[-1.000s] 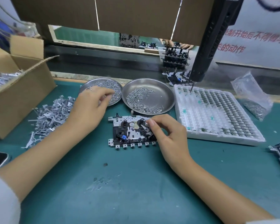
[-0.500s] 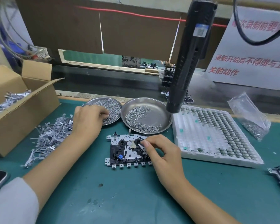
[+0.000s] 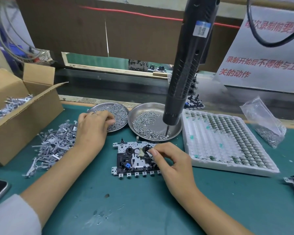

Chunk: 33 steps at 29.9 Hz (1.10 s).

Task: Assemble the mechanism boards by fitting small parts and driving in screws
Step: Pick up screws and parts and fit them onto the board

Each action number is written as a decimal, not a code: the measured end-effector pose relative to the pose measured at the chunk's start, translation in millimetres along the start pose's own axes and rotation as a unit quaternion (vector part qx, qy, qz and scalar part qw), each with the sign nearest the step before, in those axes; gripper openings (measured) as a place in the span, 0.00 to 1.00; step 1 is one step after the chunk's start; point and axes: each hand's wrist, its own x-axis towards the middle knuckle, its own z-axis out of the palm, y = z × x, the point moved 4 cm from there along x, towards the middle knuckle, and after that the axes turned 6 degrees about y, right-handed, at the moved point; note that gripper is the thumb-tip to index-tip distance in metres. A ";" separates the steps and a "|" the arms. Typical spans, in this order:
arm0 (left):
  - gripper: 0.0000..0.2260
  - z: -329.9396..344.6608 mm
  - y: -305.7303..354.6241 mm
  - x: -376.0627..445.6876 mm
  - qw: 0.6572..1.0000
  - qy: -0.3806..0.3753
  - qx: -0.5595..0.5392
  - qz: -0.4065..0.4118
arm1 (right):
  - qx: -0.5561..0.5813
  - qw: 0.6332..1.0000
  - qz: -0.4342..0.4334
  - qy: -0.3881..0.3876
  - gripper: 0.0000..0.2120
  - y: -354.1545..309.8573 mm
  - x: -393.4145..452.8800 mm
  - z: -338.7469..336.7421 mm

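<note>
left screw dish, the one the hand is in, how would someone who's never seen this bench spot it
Start at the open cardboard box on the left of the green table. Two round metal dishes sit side by side behind the mechanism board; the left screw dish is nearer the box. The left hand reaches into it, while its neighbour sits under the hanging black screwdriver.

Mech board flat on green mat, black/white parts; screws heaped in 2 dishes behind.
</note>
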 end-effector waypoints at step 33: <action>0.10 -8.2 46.1 -56.0 0.827 -0.001 -0.516 -0.223 | -0.354 0.918 0.078 -0.162 0.05 19.7 97.0 18.5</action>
